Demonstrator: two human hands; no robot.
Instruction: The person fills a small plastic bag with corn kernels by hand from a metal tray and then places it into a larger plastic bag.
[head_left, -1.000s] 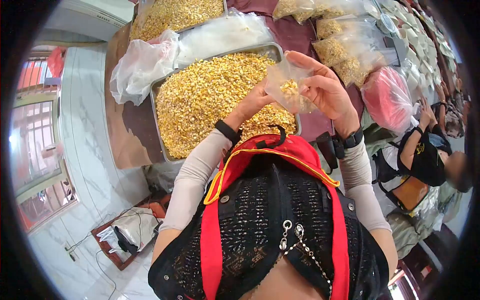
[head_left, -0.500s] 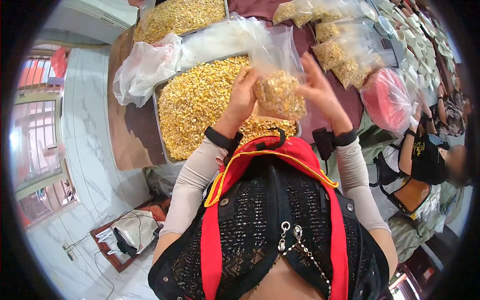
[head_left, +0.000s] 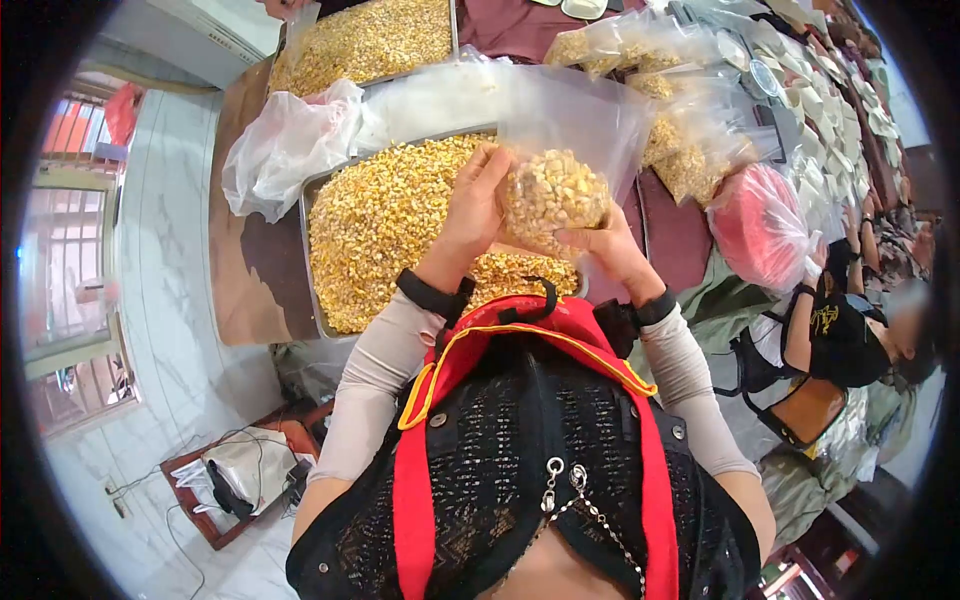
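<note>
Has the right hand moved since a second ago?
Yes. Against the near tray, the right hand has come down the picture and slightly left, closer to that tray's lower right corner.

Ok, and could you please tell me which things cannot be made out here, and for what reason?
All in the head view:
- Most fingers of the right hand: hidden behind the filled bag.
- Part of the near tray: covered by its contents, the bag and the left hand.
- Far tray: cut off by the top edge.
- Yellow print on a co-worker's shirt: too small to read.
</note>
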